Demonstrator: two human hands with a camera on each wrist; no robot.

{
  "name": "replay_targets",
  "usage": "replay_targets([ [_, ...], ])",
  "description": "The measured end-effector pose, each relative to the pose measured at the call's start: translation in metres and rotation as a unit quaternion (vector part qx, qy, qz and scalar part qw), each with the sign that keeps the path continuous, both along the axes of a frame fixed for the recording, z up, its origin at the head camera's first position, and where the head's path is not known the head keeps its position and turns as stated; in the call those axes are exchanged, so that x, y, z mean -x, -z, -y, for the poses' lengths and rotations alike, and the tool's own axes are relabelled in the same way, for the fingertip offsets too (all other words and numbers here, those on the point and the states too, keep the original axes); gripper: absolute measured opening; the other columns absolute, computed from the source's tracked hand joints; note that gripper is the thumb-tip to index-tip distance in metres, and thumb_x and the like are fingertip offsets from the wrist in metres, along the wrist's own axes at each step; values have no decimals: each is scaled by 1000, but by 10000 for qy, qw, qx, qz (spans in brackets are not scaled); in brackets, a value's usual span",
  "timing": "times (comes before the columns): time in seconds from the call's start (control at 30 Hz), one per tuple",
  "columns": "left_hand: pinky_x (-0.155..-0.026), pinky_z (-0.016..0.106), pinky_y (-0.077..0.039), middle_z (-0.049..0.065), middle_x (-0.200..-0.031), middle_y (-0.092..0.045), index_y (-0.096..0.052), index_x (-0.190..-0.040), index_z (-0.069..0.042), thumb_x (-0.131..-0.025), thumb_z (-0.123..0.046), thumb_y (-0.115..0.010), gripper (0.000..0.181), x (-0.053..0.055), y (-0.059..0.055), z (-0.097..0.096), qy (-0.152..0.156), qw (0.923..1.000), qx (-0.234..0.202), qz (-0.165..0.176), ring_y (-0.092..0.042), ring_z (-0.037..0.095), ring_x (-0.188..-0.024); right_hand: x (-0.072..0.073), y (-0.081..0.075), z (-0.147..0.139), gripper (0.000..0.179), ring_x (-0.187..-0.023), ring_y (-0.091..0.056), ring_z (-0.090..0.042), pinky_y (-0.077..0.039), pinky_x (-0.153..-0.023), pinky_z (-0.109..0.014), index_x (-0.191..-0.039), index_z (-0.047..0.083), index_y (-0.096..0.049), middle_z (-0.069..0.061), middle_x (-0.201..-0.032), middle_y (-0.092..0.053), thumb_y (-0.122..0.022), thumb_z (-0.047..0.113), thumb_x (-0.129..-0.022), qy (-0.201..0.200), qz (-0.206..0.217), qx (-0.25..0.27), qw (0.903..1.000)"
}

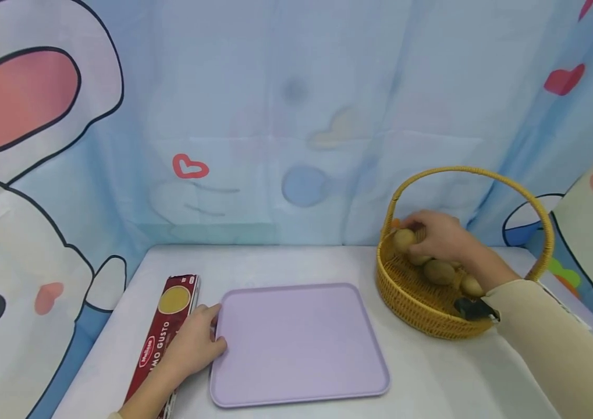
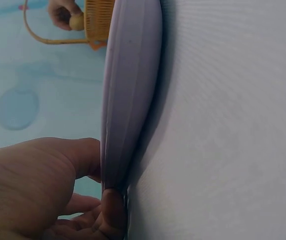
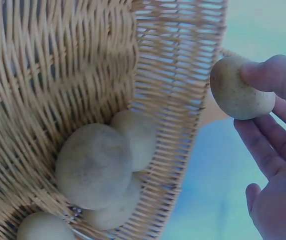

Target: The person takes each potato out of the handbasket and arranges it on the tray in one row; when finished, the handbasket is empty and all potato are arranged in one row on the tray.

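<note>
My right hand pinches a potato between thumb and fingers, up at the rim of the yellow wicker basket. Several more potatoes lie inside the basket against its wall. At the left edge of the lilac tray, my left hand grips the rim; in the left wrist view the thumb is on one side of the edge and a fingertip on the other. Nothing lies on the tray, which rests on the white table.
A long dark red box lies just left of the tray, partly behind the left forearm. The basket's tall handle arches over the right hand. Inside the basket near the sleeve is a black item. A printed blue curtain hangs behind the table.
</note>
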State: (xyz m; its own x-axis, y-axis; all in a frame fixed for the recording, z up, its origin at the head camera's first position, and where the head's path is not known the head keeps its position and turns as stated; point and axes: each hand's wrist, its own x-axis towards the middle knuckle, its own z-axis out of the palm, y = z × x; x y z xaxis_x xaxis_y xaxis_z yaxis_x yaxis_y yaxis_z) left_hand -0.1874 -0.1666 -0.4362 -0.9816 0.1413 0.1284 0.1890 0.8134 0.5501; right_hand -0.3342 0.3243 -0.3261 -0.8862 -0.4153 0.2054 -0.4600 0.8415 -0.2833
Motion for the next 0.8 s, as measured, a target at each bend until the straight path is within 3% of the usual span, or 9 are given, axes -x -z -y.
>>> replay_targets([
  [0.23, -53, 24, -43, 3, -86, -54, -55, -129, 9, -71, -5, -73, 63, 3, 4, 1, -130, 9995, -289, 6, -47, 11, -63, -5, -7, 16, 41, -100, -60, -24, -46, -82, -45, -116, 14, -67, -1, -109, -66, -79, 20, -77, -216, -119, 195, 9995],
  [0.5, -55, 24, -43, 1, -86, -53, -55, -128, 7, -69, -4, -73, 63, 8, 8, 3, -189, 9989, -424, -92, -47, 11, -65, -11, -10, 38, 41, -99, -60, -22, -46, -82, -44, -114, 11, -68, -2, -108, -65, -81, 20, -76, -620, -443, 438, 9961],
  [0.8, -55, 25, -43, 0, -87, -53, -56, -128, 5, -68, -5, -73, 63, 14, 12, 1, -203, 9986, -474, -139, -47, 11, -65, -16, -9, 67, 43, -102, -58, -20, -47, -80, -42, -116, 13, -65, 0, -111, -63, -80, 14, -77, -879, -318, 703, 9931],
])
